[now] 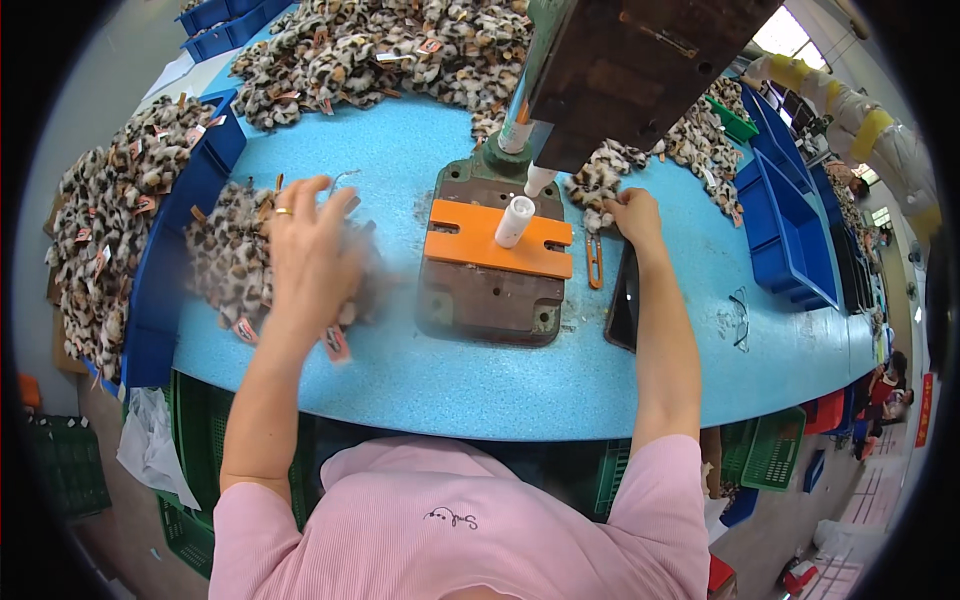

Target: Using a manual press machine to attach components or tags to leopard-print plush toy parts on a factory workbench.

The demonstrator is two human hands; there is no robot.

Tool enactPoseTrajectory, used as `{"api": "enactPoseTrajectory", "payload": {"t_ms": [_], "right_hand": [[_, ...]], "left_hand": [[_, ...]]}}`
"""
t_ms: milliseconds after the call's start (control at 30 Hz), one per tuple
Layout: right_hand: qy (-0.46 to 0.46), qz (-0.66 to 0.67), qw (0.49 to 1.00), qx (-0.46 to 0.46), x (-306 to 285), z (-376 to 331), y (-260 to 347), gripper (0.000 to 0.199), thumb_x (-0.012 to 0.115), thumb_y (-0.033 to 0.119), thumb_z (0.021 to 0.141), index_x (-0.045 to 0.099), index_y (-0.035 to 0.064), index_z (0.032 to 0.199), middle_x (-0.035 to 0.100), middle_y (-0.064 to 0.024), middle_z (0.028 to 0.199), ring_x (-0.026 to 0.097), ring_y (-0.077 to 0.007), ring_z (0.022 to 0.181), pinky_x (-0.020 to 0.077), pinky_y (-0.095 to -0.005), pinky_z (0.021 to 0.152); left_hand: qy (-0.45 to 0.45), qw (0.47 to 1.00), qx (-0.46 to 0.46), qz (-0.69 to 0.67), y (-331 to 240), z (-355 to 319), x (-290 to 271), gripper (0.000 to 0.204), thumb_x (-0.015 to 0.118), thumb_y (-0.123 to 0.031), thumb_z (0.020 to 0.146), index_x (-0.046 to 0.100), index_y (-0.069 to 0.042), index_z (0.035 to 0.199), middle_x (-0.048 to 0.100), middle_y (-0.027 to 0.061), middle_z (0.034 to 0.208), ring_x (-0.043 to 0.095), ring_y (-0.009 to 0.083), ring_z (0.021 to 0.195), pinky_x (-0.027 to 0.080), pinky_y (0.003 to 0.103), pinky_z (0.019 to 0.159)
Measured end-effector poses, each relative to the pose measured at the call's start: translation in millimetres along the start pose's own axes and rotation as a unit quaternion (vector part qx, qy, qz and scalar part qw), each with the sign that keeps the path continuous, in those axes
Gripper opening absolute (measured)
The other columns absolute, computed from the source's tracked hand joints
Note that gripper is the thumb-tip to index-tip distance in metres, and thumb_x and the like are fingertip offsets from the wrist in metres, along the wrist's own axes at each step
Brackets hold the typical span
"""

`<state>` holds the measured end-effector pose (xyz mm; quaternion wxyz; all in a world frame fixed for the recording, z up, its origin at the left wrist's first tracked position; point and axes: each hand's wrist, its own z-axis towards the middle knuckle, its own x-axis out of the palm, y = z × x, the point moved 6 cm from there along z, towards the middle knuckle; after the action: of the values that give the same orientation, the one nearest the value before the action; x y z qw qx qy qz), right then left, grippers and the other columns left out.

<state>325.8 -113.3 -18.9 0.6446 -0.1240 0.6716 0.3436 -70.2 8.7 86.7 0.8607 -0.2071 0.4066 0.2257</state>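
Note:
My left hand (pixel 308 252), with a ring on one finger, lies blurred over a pile of leopard-print furry pieces (pixel 228 262) at the left of the blue table (pixel 420 380); its fingers are spread and I cannot tell if it grips one. My right hand (pixel 634 215) rests on a leopard-print furry piece (pixel 600 185) to the right of the press. The press has an orange plate (pixel 480 240) with a white peg (pixel 514 220) on a dark metal base (pixel 490 300).
A large heap of furry pieces (pixel 380 50) covers the table's far side. Blue bins (pixel 790 230) stand at right, another blue bin (pixel 170 260) at left. A dark phone-like slab (pixel 625 300) and an orange clip (pixel 594 260) lie by my right forearm. Green crates (pixel 770 450) sit below.

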Motion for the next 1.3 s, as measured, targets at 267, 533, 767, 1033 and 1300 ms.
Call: {"api": "enactPoseTrajectory", "payload": {"t_ms": [267,533,767,1033,1300], "right_hand": [[-0.174,0.253,0.913,-0.267,-101,-134,93,0.013,0.060,-0.001,0.069,0.050,-0.0005,0.077,0.051,-0.0133,0.090,0.053,-0.0245,0.069,0.0448,-0.0302,0.060],[0.187,0.642,0.732,-0.133,-69,-176,92,0.014,0.044,0.009,0.085,0.055,0.0004,0.083,0.056,-0.0079,0.087,0.054,-0.0110,0.072,0.0449,-0.0217,0.064],[0.333,0.666,0.633,-0.212,-40,-202,130,0.006,0.053,-0.005,0.073,0.052,-0.0006,0.078,0.052,-0.0081,0.091,0.051,-0.0088,0.076,0.0439,-0.0193,0.065],[0.131,0.662,0.717,-0.176,-36,-169,137,0.011,0.058,-0.004,0.071,0.051,0.0020,0.077,0.058,-0.0036,0.078,0.054,-0.0069,0.066,0.0457,-0.0212,0.057],[0.005,0.453,0.874,-0.179,-36,-101,147,0.002,0.054,-0.003,0.070,0.055,-0.0008,0.069,0.054,-0.0009,0.059,0.047,-0.0056,0.054,0.0383,-0.0211,0.049]], "left_hand": [[0.287,0.562,-0.243,-0.737,-108,-23,60,0.043,0.054,-0.014,0.082,0.040,0.002,0.120,0.051,0.0129,0.111,0.050,0.0186,0.101,0.048,0.029,0.074],[0.278,0.550,-0.263,-0.743,-100,-21,62,0.017,0.066,-0.004,0.071,0.056,0.000,0.084,0.059,0.0041,0.079,0.057,0.0085,0.068,0.048,0.021,0.057],[0.209,0.738,-0.129,-0.629,-80,-21,40,0.022,0.073,-0.002,0.061,0.053,-0.001,0.071,0.057,0.0009,0.070,0.052,0.0040,0.065,0.043,0.019,0.053],[0.171,0.463,-0.216,-0.842,-65,-16,86,0.022,0.058,0.010,0.067,0.043,-0.006,0.069,0.057,0.0059,0.080,0.056,0.0115,0.073,0.045,0.025,0.064],[0.090,0.629,-0.367,-0.679,-45,29,122,0.014,0.059,-0.004,0.075,0.047,-0.006,0.069,0.052,0.0021,0.060,0.048,0.0083,0.043,0.039,0.025,0.033]]}}
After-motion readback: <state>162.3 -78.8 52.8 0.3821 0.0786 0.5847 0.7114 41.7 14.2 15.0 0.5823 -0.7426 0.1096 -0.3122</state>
